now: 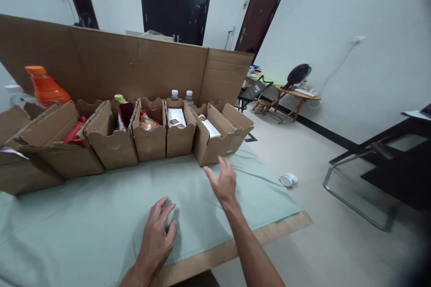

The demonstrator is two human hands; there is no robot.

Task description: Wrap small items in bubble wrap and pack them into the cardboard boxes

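Note:
My left hand [156,233] lies flat on the pale green cloth [84,215] near the table's front edge, fingers stretched out, holding nothing. Raised above the cloth, my right hand [222,184] has its fingers spread and is empty. It hovers just in front of the rightmost cardboard box [215,141] in a row of open cardboard boxes [148,136]. The boxes hold packets and small goods. Two clear bottles [180,95] stand behind them.
A tall cardboard sheet [134,67] stands behind the boxes. An orange bottle [45,87] is at far left. A crushed white cup [288,180] lies on the floor at right. A dark chair [370,175], small round table [296,96] and doors are beyond.

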